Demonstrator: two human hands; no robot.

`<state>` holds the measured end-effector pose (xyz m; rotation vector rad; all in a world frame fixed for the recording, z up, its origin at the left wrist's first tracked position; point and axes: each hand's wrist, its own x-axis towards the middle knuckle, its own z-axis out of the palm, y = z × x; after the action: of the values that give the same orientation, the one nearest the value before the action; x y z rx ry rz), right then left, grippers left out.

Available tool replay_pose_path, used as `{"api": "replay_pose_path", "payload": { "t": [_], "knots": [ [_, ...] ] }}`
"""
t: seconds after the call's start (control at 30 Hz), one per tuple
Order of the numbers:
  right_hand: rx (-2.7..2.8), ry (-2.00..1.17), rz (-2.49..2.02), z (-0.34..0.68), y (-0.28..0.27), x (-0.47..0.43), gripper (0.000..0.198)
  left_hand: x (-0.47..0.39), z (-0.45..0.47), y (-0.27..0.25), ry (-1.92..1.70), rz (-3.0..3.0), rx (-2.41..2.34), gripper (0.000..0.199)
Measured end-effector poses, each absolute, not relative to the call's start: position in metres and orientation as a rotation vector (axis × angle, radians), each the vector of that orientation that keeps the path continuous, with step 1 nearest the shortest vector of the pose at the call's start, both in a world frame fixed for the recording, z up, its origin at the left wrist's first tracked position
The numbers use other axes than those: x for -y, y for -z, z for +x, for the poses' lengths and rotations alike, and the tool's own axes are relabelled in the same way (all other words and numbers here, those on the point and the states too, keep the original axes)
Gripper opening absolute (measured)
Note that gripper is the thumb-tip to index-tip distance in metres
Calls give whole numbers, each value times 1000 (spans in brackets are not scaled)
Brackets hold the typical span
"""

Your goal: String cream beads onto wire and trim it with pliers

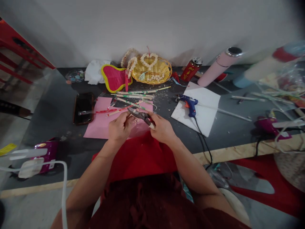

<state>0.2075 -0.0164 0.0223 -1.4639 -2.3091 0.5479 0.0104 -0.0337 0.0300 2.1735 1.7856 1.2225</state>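
My right hand point(163, 127) is wrapped round the handles of a pair of pruning shears point(141, 115), whose dark curved blades point left toward my other hand. My left hand point(119, 128) is closed in a pinch beside the blade tips; what lies between its fingers is too small to make out. Below the shears, small pale cut bits point(136, 121) lie over pink paper point(96, 128). Just beyond my hands are several wooden chopsticks point(133, 95), some in printed wrappers. A red cloth point(143, 156) spreads below my wrists.
A blue glue gun point(189, 103) lies on a white board point(207, 122), its cord hanging over the table edge. Behind stand a wicker basket point(152, 78) with a beaded heart, a red can point(191, 70) and a pink flask point(216, 68). A phone point(83, 108) lies left.
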Motion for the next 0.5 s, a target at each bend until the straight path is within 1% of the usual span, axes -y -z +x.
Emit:
{"api": "replay_pose_path", "payload": {
  "t": [0.2,0.33,0.4,0.5],
  "knots": [
    [2332,-442,-1488,209,-21,10,67,29,9,-22,-1256,2246,-1750,24],
    [2349,-406,-1509,210,-22,9,69,31,11,-25,-1171,2229,-1707,25],
    [2347,-432,-1495,210,-21,9,69,32,12,-28,-1135,2204,-1689,26],
    [2333,-458,-1471,209,-22,11,63,34,12,-32,-1124,2172,-1673,27]
  ]
}}
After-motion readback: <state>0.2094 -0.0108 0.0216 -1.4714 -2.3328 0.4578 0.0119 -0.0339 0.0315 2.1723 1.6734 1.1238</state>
